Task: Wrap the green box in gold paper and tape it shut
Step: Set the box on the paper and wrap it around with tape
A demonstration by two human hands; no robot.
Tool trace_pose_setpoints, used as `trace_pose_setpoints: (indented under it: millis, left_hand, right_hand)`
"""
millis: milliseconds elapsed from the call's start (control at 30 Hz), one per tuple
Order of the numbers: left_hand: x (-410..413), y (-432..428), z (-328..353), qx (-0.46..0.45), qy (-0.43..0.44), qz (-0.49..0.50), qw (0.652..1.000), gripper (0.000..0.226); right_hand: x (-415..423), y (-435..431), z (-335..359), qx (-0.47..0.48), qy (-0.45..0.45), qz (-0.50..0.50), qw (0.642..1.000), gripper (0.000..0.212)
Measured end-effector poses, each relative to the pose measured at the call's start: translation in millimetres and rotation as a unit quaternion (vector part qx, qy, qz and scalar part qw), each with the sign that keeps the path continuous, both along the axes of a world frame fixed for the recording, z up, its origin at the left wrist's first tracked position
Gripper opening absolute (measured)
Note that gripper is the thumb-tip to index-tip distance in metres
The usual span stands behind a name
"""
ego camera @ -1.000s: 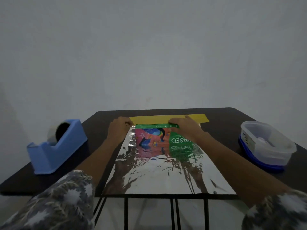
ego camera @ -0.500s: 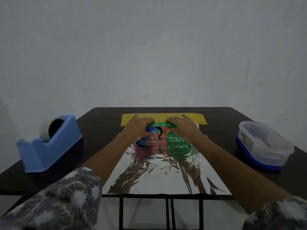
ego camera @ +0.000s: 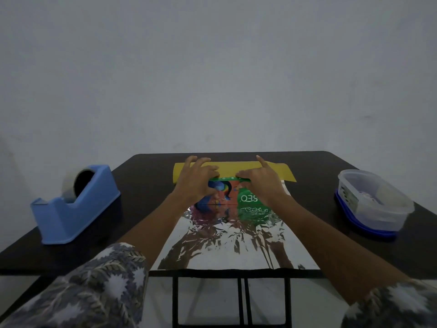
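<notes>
holding box (ego camera: 233, 194) up on edge at the far end of paper (ego camera: 224, 245), silver side up, gold flap (ego camera: 236, 170) just behind. with left hand (ego camera: 196, 183), clasping the top left: fingers spread over the top toward the flap, thumb on the near face. with right hand (ego camera: 262, 184), clasping the top right: index stretched onto the flap, rest curled on the edge. on table (ego camera: 146, 169), dispenser (ego camera: 71, 207) left, tub (ego camera: 373, 202) right.

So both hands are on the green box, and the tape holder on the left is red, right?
Not quite. The tape holder is blue, not red, as the head view shows. The rest is right: it sits on the left, and both the left hand and the right hand are on the green box.
</notes>
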State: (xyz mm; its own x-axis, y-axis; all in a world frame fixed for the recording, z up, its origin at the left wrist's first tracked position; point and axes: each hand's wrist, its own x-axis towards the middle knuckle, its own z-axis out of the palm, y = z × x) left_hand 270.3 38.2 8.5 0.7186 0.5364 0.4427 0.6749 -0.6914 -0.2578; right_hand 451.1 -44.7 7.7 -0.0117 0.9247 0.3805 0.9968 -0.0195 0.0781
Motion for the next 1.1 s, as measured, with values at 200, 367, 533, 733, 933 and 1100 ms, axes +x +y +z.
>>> trace_pose_setpoints:
  millis: [200,367,533,733,933,1100]
  left_hand:
    - [-2.0,0.2,-6.4,0.055,-0.044,-0.054,0.996,0.036]
    - [-2.1,-0.9,-11.0,0.080,-0.069,-0.070,0.992,0.037]
    - [-2.8,-0.9,-14.1,0.071,-0.091,-0.084,0.990,0.036]
    - [-4.1,0.2,-20.5,0.049,-0.123,-0.082,0.988,0.035]
    - [-3.8,-1.2,-21.7,0.043,-0.128,-0.082,0.988,0.036]
    - [-2.1,-1.4,-22.0,0.077,-0.113,-0.073,0.988,0.043]
  right_hand:
    - [-5.2,-4.8,0.8,0.032,-0.002,-0.014,0.999,0.035]
    - [-6.6,-7.2,-2.1,0.060,0.004,-0.019,0.998,0.031]
    - [-3.1,-14.4,-8.0,0.090,0.082,0.005,0.993,0.031]
    - [23.5,-48.1,-21.9,0.214,0.167,-0.020,0.962,0.015]
    - [32.4,-49.1,-8.7,0.230,0.213,-0.040,0.949,0.038]
    - [-1.0,-16.3,0.9,0.006,0.017,0.017,1.000,0.067]
